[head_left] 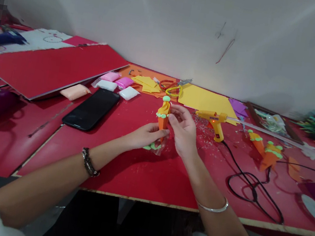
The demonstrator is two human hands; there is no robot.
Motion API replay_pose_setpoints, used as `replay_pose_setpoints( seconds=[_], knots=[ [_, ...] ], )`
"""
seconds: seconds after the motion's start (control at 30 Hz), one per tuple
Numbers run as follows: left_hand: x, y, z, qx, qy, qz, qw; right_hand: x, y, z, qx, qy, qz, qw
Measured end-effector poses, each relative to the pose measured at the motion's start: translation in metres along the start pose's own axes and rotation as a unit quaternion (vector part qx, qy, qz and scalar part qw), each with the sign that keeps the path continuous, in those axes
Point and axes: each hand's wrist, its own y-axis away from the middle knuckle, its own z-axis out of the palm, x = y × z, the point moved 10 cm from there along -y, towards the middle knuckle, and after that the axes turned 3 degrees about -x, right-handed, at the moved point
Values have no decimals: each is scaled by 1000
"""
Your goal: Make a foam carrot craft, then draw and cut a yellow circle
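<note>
My left hand [145,135] is closed round the lower part of a small orange paper carrot [162,119] with a yellow top and pale green beads, holding it upright over the red table [124,169]. My right hand [182,129] is beside it, fingers curled and pinching at the carrot's upper part. Some pale green bits [151,147] lie on the table under my left hand.
A yellow glue gun [215,121] with its black cord [251,190] lies right of my hands, beside two finished carrots [265,149]. A black phone [92,108], clay packets [117,84], scissors [172,86], yellow paper [205,100] and a red board [48,63] lie further back.
</note>
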Motion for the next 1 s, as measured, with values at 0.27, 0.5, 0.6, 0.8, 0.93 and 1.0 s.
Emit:
replay_pose_setpoints(
  seconds=[0.27, 0.5, 0.6, 0.8, 0.93, 1.0],
  knots=[
    [0, 1, -1, 11, 6, -17, 1000, 22, 1, 8, -33, -76, 109, 991],
    [1, 0, 1, 3, 9, -15, 1000, 19, 1, 8, -31, -73, 94, 992],
    [2, 0, 2, 2, 9, -8, 1000, 18, 1, 7, -28, -75, 86, 993],
    [2, 0, 4, -19, 0, 8, 1000, 17, 1, 6, -22, -75, 71, 994],
    [2, 0, 4, -23, -7, 14, 1000, 16, 2, 5, -18, -73, 74, 994],
    [3, 0, 5, -24, -12, 18, 999, 15, 2, 6, -20, -76, 69, 994]
  ],
)
